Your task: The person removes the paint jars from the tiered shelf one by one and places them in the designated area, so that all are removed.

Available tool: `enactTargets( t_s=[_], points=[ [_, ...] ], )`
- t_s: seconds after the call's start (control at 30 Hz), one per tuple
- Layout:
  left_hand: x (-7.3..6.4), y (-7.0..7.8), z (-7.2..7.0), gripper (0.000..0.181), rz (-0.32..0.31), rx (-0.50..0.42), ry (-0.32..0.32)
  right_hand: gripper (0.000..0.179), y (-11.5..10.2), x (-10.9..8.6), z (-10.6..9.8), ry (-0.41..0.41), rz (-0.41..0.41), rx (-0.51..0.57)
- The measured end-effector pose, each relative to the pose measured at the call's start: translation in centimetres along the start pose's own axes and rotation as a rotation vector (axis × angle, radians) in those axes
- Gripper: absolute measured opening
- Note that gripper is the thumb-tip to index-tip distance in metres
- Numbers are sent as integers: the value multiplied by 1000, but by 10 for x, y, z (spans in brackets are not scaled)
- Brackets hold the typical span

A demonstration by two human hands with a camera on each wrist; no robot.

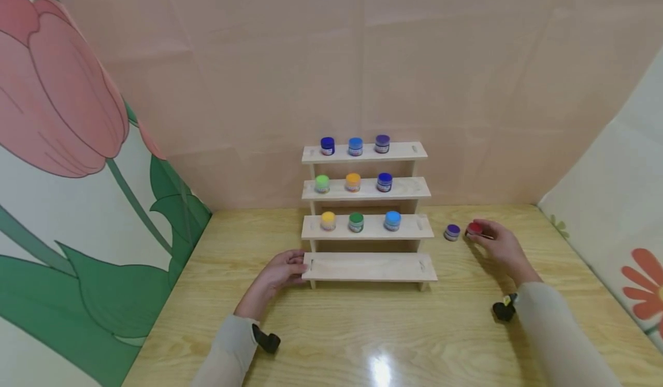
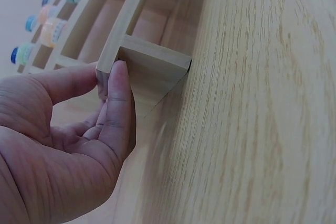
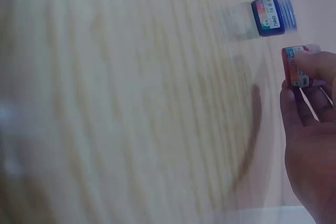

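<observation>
Two hands: both busy; clock dirs = as your head view shows it, 12 at far side.
L hand (image 1: pixel 282 269): at 8 o'clock of the rack (image 1: pixel 369 267); your digits pinch the L end of its btm board, gap narrow, only board thickness btwn.
R hand (image 1: pixel 499 246): over at 3 o'clock of rack, well apart from it; you've got the red jar (image 1: pixel 473 230) btwn thumb & fingers.
Red jar pos: 3 o'clock of rack, nr the far edge of the table (image 1: pixel 362 323); can't tell if base touches wood.
Red jar axis: approx vertical, lid end up, base down; squat, abt as wide as tall. In R wrist view lid end pts to 3 o'clock, base to 9, label toward cam, partly under your thumb.
Neighbour: purple jar (image 1: pixel 452 232), just beside at 9 o'clock of red, small gap, upright, axis roughly parallel.
Rack axis: boards run 9 to 3, steps climb twd 12.
Top board: dk blue jar (image 1: pixel 327 146), blue jar (image 1: pixel 355 147), violet jar (image 1: pixel 382 144), from 9 to 3.
2nd board: lt green jar (image 1: pixel 322 184), orange jar (image 1: pixel 353 182), navy jar (image 1: pixel 384 182), same order.
3rd board: yellow jar (image 1: pixel 328 221), green jar (image 1: pixel 355 222), lt blue jar (image 1: pixel 392 220), same order.
Surrounds: pinkish backdrop (image 1: pixel 440 76) at 12, tulip panel (image 1: pixel 77 87) at 10, flower panel (image 1: pixel 611 203) at 3.
</observation>
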State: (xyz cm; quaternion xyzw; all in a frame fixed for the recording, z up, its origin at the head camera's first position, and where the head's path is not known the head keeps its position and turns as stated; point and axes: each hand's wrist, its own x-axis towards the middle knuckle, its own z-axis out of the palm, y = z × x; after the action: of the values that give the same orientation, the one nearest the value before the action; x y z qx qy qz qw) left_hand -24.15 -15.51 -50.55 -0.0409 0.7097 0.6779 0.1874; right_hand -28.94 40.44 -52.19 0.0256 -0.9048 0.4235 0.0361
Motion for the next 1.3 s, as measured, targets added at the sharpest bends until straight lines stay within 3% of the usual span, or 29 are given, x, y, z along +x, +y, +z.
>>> enactTargets(
  t_s=[0.37, 0.83, 1.03, 1.3],
  points=[
    [1, 0, 0, 55, -4, -2, 8, 58, 7, 8, 8, 11, -6, -51],
    [2, 0, 1, 52, -6, 4, 9, 62, -2, 9, -2, -57, 15, -35],
    [2, -1, 1, 52, -2, 1, 11, 59, -20, 10, -16, 7, -38, -24],
    [3, -1, 0, 53, -4, -4, 8, 65, -68, 2, -20, 26, -58, 37]
  ],
)
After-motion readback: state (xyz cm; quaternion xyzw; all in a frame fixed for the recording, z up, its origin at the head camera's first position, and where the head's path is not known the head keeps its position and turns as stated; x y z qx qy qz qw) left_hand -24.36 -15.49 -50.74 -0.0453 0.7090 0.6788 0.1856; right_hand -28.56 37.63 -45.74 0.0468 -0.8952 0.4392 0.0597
